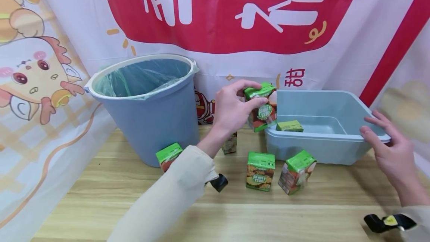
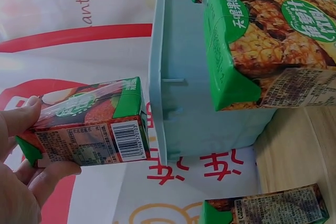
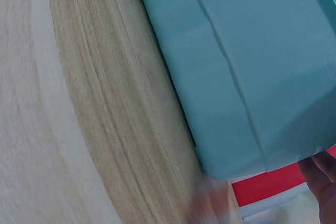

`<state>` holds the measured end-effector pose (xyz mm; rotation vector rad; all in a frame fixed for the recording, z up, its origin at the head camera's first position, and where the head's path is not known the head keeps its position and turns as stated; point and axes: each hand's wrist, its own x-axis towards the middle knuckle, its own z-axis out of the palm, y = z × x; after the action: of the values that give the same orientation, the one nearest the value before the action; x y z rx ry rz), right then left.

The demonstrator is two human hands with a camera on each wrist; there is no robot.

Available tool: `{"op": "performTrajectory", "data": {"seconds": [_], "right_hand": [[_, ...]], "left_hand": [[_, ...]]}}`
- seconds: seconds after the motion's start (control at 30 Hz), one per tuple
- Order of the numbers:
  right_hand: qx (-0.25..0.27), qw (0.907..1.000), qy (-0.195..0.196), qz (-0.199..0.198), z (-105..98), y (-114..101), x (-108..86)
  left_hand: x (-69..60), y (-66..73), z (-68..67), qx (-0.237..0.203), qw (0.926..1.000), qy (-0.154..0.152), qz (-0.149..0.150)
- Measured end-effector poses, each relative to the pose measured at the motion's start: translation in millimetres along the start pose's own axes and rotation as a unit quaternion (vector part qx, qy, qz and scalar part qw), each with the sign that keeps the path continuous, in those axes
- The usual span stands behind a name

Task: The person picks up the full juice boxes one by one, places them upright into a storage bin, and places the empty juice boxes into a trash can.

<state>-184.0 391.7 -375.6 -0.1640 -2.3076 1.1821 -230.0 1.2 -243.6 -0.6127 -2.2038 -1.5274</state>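
My left hand [image 1: 231, 105] [image 2: 21, 171] pinches a green-topped drink carton [image 1: 263, 109] [image 2: 84, 124] between thumb and fingers, tilted just above the left end of a blue-grey basin [image 1: 315, 146] [image 2: 184, 114] [image 3: 226, 77]. One carton [image 1: 290, 126] lies inside the basin, near its front left corner. My right hand [image 1: 394, 152] [image 3: 323, 182] touches the basin's right rim, its fingers fairly straight. Two cartons stand in front of the basin: a pineapple one [image 1: 260, 173] [image 2: 283, 45] and a tilted one [image 1: 295, 173].
A tall blue bin [image 1: 161, 122] with a clear liner stands on the left. By its foot is a carton [image 1: 168, 156], partly behind my left sleeve. Another small carton [image 1: 230, 145] stands between bin and basin. Printed cloth hangs behind the wooden table [image 1: 268, 219] [image 3: 121, 108].
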Motion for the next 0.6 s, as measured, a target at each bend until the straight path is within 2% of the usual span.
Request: {"op": "performTrajectory", "data": {"seconds": [0.13, 0.4, 0.6], "right_hand": [[0.001, 1.0000, 0.002, 0.000, 0, 0, -0.3], [-0.001, 1.0000, 0.001, 0.000, 0, 1, 0.4], [-0.005, 1.0000, 0.004, -0.002, 0, 0, 0.0]], "left_hand": [[3.8, -0.8, 6.3, 0.003, 0.9999, -0.008, -0.006], [15.4, -3.9, 17.6, -0.004, 0.9999, 0.004, -0.011], [24.5, -2.7, 26.1, -0.001, 0.9997, -0.004, -0.023]]}}
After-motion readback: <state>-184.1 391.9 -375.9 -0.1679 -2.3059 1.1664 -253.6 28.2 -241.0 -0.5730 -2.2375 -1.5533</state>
